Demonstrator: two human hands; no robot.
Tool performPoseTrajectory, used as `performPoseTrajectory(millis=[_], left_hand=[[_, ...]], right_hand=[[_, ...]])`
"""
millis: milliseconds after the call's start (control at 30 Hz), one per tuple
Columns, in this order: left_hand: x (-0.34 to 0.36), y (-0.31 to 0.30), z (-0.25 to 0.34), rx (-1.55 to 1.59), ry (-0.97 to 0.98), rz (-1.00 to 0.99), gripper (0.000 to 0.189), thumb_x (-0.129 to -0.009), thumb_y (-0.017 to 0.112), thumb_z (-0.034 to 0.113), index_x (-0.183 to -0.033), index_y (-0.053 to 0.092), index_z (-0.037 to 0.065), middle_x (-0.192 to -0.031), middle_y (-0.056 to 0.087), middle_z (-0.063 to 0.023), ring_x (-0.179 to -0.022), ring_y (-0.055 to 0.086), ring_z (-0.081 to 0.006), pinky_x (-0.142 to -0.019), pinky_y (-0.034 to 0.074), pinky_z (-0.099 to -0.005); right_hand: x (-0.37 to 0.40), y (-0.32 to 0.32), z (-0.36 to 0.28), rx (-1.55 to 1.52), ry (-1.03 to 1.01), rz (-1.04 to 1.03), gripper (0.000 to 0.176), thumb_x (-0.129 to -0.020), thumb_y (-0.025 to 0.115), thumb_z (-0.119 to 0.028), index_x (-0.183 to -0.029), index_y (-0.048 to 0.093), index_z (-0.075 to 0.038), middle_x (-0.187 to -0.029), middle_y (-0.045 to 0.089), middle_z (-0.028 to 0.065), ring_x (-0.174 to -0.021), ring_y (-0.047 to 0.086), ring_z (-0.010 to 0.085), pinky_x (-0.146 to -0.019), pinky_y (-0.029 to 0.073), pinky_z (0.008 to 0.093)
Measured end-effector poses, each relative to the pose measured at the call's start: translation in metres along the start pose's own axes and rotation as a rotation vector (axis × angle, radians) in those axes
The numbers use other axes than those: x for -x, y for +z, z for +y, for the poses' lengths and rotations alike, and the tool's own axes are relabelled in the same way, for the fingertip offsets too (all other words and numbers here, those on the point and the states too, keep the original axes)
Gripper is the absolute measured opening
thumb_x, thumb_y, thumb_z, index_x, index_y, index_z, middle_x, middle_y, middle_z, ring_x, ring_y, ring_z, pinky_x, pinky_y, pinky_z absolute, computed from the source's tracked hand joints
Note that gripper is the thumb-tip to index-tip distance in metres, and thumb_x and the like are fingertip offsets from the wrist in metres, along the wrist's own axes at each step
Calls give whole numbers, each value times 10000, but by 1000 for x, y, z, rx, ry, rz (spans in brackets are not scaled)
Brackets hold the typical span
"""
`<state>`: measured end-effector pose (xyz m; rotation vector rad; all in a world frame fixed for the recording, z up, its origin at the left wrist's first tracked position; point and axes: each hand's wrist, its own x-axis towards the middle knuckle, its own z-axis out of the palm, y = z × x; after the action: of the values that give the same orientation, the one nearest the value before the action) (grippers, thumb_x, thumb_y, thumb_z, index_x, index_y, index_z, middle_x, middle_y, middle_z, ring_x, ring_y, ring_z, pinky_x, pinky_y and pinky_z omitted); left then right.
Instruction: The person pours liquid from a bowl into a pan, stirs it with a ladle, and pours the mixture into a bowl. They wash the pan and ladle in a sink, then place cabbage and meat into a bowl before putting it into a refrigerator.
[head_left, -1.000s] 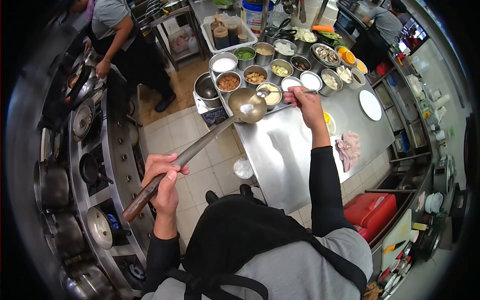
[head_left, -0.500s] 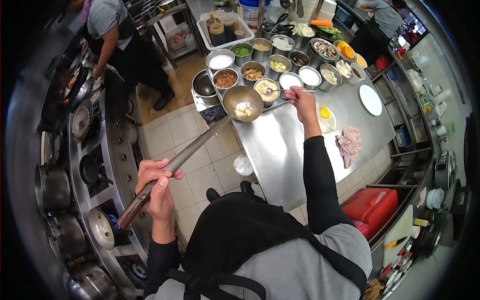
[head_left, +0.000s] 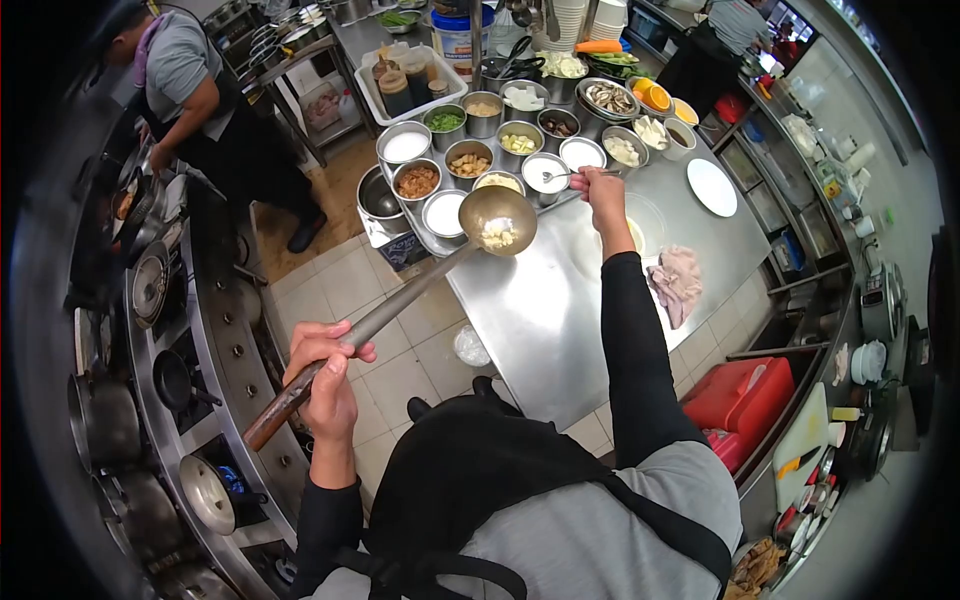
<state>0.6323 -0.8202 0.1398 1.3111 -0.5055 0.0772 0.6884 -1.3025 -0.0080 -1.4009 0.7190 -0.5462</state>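
My left hand (head_left: 325, 375) is wrapped round the wooden end of a long-handled ladle (head_left: 490, 205). Pale chopped bits lie in the ladle's bowl, which is held over the near edge of the steel table and partly covers a pot of pale minced stuff (head_left: 498, 180). In a pinch, my right hand (head_left: 602, 198) grips a small metal spoon (head_left: 568, 175). The spoon's tip is at a steel pot of white powder (head_left: 540, 165). Below that hand, a cracked egg (head_left: 636, 236) in a clear dish is mostly hidden by my wrist.
Several steel pots of ingredients crowd the table's (head_left: 530, 320) far side. A crumpled cloth (head_left: 676, 285) and a white plate (head_left: 712, 188) lie to the right. A stove (head_left: 225, 390) with pans runs along the left, where another person (head_left: 200, 110) works. A red case (head_left: 740, 405) stands at right.
The spoon has gone from the pot of pale minced stuff to the white powder. The ladle's bowl has shifted right relative to the pots, and more pale bits are in it.
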Motion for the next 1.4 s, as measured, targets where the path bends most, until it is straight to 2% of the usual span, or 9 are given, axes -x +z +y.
performPoseTrajectory(millis=[600,800,967,1033,1067,1133,1167,1333,1400], left_hand=[[-15,3,-16,19,-7,-35,194,-868,584,167,-883,599,-26,-1038,526,-147,-779,613,-277,-703,533,-399],[-18,14,-13,-1,-62,-42,202,-864,588,168,-878,616,-32,-1032,532,-147,-791,634,-275,-730,549,-416],[14,-17,19,-11,12,37,118,-864,593,70,-863,646,-36,-1050,541,-150,-758,657,-253,-746,564,-377],[46,-41,45,-53,19,140,108,-864,612,73,-851,656,-24,-1070,546,-143,-793,647,-234,-753,559,-364],[61,-52,54,-60,38,207,105,-865,620,75,-844,661,-20,-1081,548,-139,-836,638,-220,-759,555,-354],[93,-76,70,-210,96,300,109,-878,624,83,-865,673,-12,-1106,542,-139,-933,594,-187,-760,536,-322],[109,-89,80,-415,190,338,89,-869,645,82,-883,678,0,-1095,526,-126,-946,568,-179,-755,523,-309],[177,-112,89,-642,394,578,82,-840,685,60,-920,684,38,-1111,431,-113,-966,577,-222,-864,503,-336],[182,-147,69,-900,489,682,137,-815,705,27,-945,673,56,-1094,406,-90,-982,567,-229,-889,495,-350]], right_hand=[[27,-24,-25,-402,43,-160,249,-1005,523,-207,-1108,595,8,-935,707,106,-787,667,128,-622,457,203],[52,6,-77,516,-698,-93,323,-1009,521,-256,-894,652,16,-822,685,134,-705,645,242,-638,473,325],[-117,-4,86,1372,-1206,101,251,-907,483,-130,-1104,616,-50,-1001,649,165,-966,618,323,-840,487,456],[-82,5,24,1365,-378,-208,511,-934,463,-77,-1443,454,-121,-1378,544,171,-1276,509,325,-1076,399,433],[-61,-6,10,1416,-1012,-300,498,-958,441,-46,-1454,441,-85,-1453,477,193,-1393,400,312,-1162,304,435],[69,89,-124,513,-354,-222,299,-1006,461,-93,-1220,641,13,-1163,665,205,-1099,631,258,-980,484,393],[99,106,-107,704,-709,110,269,-1011,503,-169,-1033,679,32,-889,683,107,-746,618,179,-707,516,333],[393,258,-86,228,-113,-1784,519,-1048,415,-391,-1365,507,9,-1210,609,134,-1058,610,206,-851,489,274],[489,311,-68,-199,367,-1951,568,-1041,438,-407,-1407,426,27,-1329,548,171,-1214,520,208,-992,427,316]])
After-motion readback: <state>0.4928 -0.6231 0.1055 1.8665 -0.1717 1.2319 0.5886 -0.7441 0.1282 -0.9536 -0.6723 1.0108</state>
